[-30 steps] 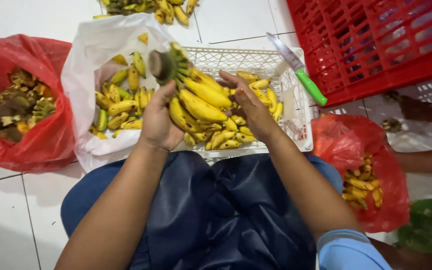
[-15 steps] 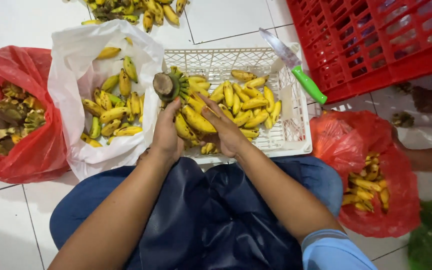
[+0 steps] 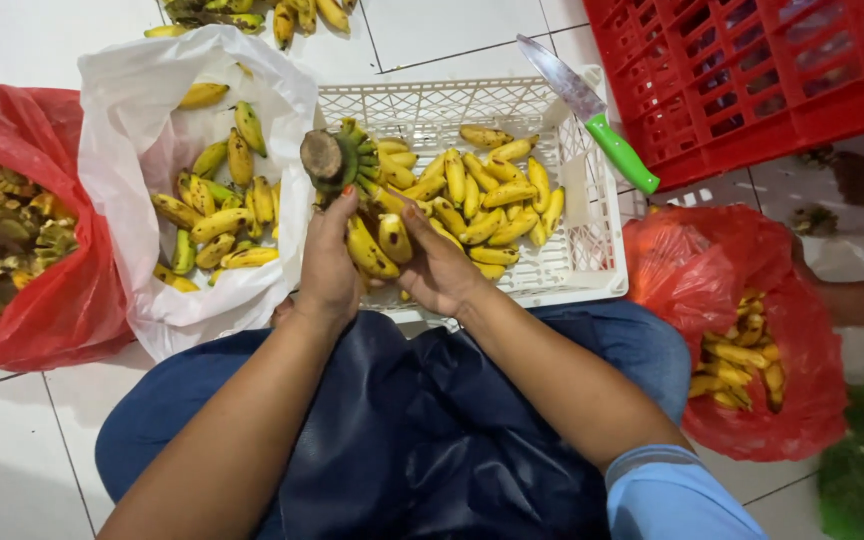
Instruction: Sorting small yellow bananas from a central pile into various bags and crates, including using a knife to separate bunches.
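My left hand (image 3: 327, 265) is wrapped around the banana bunch (image 3: 367, 205), holding it by the fruit just below the cut stalk (image 3: 321, 156), and my right hand (image 3: 439, 272) is closed on one banana at the bunch's near side; the two hands sit close together, touching across the bunch. The bunch hangs over the near left corner of the white crate (image 3: 592, 250), so everything else I place from that crate. To do this well, I judge I should keep the left grip steady near the stalk and twist each banana at its neck rather than pull straight, so the skin does not tear, and let the fruit drop a short way into the crate. Inside the crate lie loose bananas (image 3: 497, 190), heaped toward its middle, with bare mesh along its right and far sides: that is the free room for more fruit. Left of the crate, touching it, is a white bag (image 3: 122, 110) with greener bananas, and beyond that a red bag (image 3: 62, 310) of stalk scraps. On the crate's far right corner rests a knife (image 3: 592, 115) with a green handle, blade pointing away; I should keep my right hand's sweep short of it. A red crate (image 3: 752, 80) stands past the knife, and another red bag (image 3: 742, 300) of bananas sits right of the white crate. My lap is tight against the crate's near edge.
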